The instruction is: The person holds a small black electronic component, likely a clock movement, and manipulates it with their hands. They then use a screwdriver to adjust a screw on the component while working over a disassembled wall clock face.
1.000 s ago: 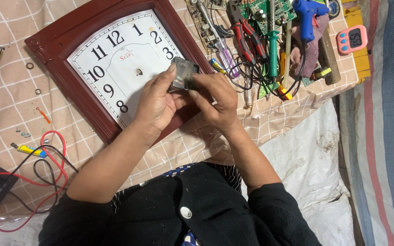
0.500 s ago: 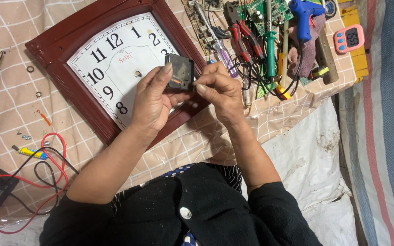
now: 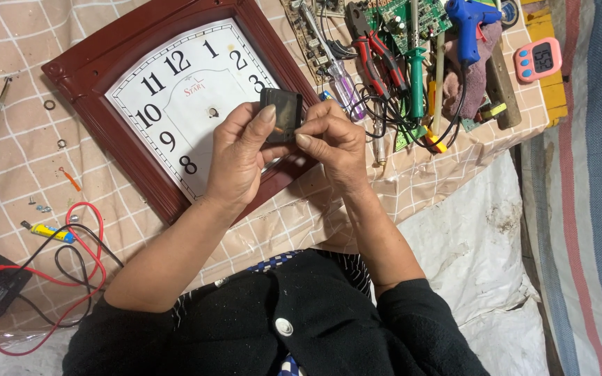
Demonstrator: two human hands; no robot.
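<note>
A red-framed square wall clock (image 3: 175, 104) is lying on the checked cloth (image 3: 8, 160). Above its lower right corner, the left hand (image 3: 238, 157) and right hand (image 3: 332, 143) are both pinching a small black clock movement (image 3: 281, 113), fingers closed around its edges.

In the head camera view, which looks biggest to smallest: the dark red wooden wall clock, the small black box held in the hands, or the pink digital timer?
1. Dark red wooden square wall clock
2. Small black plastic box and pink digital timer: these look alike, and the box is held up nearer the camera, so unsure.
</note>
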